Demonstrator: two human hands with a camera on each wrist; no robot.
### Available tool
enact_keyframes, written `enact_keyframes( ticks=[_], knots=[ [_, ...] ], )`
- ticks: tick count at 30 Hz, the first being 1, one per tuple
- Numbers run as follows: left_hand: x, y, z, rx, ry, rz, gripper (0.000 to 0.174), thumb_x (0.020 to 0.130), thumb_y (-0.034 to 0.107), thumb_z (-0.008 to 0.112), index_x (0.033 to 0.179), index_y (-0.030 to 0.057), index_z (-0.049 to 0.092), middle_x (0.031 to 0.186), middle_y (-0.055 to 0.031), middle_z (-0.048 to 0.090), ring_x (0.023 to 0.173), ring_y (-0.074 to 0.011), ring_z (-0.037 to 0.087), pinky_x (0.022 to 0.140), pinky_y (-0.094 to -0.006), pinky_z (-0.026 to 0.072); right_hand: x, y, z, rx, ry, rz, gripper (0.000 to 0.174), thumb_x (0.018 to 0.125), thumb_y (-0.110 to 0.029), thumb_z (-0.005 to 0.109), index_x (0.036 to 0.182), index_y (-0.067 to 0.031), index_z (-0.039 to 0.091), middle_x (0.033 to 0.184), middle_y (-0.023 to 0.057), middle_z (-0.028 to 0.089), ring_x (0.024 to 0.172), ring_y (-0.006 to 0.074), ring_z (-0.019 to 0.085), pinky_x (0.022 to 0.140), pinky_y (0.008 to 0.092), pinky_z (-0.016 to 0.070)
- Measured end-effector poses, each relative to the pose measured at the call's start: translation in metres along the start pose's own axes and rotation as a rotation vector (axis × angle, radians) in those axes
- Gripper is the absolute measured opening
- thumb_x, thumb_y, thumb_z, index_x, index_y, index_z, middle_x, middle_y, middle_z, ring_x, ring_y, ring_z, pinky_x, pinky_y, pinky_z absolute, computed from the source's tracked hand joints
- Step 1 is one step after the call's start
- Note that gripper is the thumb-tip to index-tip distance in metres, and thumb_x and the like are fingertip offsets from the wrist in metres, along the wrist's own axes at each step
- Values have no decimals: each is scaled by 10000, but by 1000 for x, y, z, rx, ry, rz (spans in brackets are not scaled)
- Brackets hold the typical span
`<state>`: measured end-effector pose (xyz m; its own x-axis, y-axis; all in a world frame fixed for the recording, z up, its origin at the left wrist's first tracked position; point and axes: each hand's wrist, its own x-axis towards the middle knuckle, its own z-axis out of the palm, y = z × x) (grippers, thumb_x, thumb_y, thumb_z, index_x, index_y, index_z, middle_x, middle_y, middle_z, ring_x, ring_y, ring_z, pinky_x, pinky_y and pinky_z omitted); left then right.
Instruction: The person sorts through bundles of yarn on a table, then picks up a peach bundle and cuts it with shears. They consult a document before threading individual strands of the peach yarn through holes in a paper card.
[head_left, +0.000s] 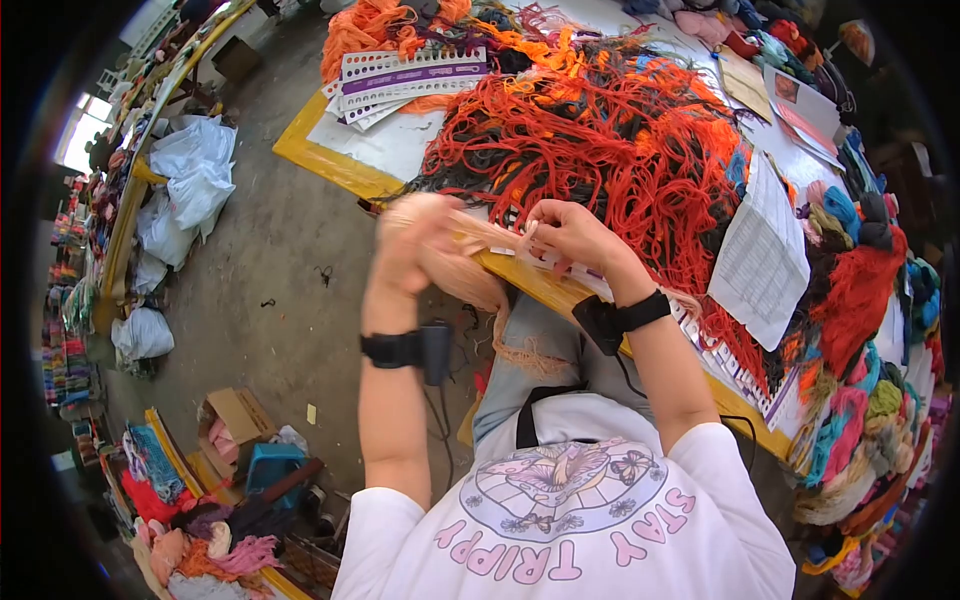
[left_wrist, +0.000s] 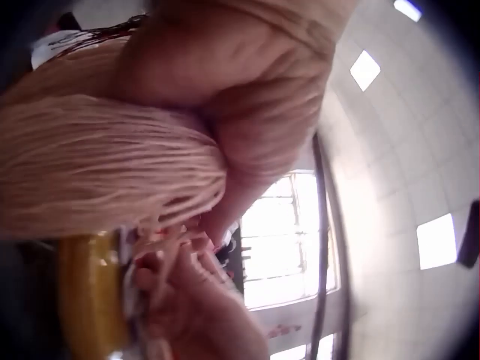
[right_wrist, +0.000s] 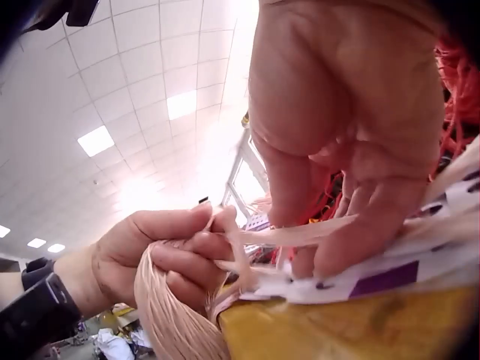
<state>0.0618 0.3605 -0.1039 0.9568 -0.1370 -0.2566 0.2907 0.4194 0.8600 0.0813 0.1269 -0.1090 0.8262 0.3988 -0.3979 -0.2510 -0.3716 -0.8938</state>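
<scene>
A skein of pale peach thread (head_left: 465, 280) is gripped in my left hand (head_left: 415, 240), whose fingers curl round it in the right wrist view. Its loose tail hangs down over my lap. My right hand (head_left: 575, 235) pinches a few peach strands (right_wrist: 296, 235) that stretch between the two hands. Below the right fingers, a white card strip with holes and a purple band (right_wrist: 382, 279) lies along the yellow table edge (right_wrist: 345, 322). In the left wrist view the skein (left_wrist: 112, 169) bulges out from under the left palm.
A big tangle of red, orange and dark threads (head_left: 590, 150) covers the table ahead. Hole-punched cards (head_left: 415, 80) lie at its far left, and a printed sheet (head_left: 765, 255) at the right. White plastic bags (head_left: 195, 165) and a cardboard box (head_left: 240, 420) are on the left.
</scene>
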Motion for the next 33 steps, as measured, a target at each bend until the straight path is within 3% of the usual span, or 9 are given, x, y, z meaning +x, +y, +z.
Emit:
enact_keyframes(
  ticks=[3,5,8,9,11,14,22,25,33],
  knots=[
    [10,50,-72,-260,-51,195,203,833,156,574,965,2,559,754,-25,543,551,-80,492,557,-235,439,1,0,-1,25,4,23,184,842,-190,519,916,-27,561,707,37,574,629,117,597,435,253,486],
    [1,80,-59,-77,473,452,205,848,212,563,938,29,573,698,-13,524,580,-86,492,559,-227,427,1,0,4,63,47,19,190,839,-194,526,928,-30,561,721,42,591,630,117,607,438,247,478],
    [1,81,-45,347,827,220,199,867,241,537,925,57,588,722,-18,547,620,-88,497,588,-217,422,2,6,9,73,117,-26,221,826,-242,555,858,-26,593,747,52,614,638,112,618,448,254,464],
    [12,58,-57,521,720,176,225,855,257,551,963,66,603,867,-50,577,747,-130,528,707,-259,438,3,5,9,-1,143,10,237,815,-256,568,825,-21,601,754,62,619,628,126,618,463,266,464],
    [6,0,-33,1336,266,783,263,831,256,572,995,51,596,1004,-64,562,902,-182,524,833,-320,409,3,6,14,-150,187,87,276,793,-285,596,761,-12,617,770,82,630,607,153,617,493,292,466],
    [3,-46,11,1736,-84,636,242,822,203,574,1034,86,594,1008,-116,557,976,-279,507,869,-385,391,-2,6,20,-356,224,-10,254,808,-259,600,772,-10,634,762,81,610,647,120,600,541,271,468],
    [6,-63,11,1355,-20,761,218,837,211,583,975,43,600,879,-101,608,831,-266,568,774,-351,447,-3,30,38,-411,469,-363,126,722,-163,615,787,-56,626,726,66,595,660,192,582,618,316,463],
    [10,-59,16,956,-201,386,215,844,225,581,935,31,602,830,-93,610,787,-265,571,741,-363,450,-7,33,42,-162,483,-294,109,729,-115,594,807,-39,600,723,54,584,659,152,573,611,292,454],
    [15,-71,14,1590,-18,796,207,849,234,560,894,37,603,863,-105,612,829,-287,566,734,-393,441,-8,29,43,-240,482,-273,193,729,-120,527,919,-84,540,727,72,599,675,257,599,640,364,462]
  ],
)
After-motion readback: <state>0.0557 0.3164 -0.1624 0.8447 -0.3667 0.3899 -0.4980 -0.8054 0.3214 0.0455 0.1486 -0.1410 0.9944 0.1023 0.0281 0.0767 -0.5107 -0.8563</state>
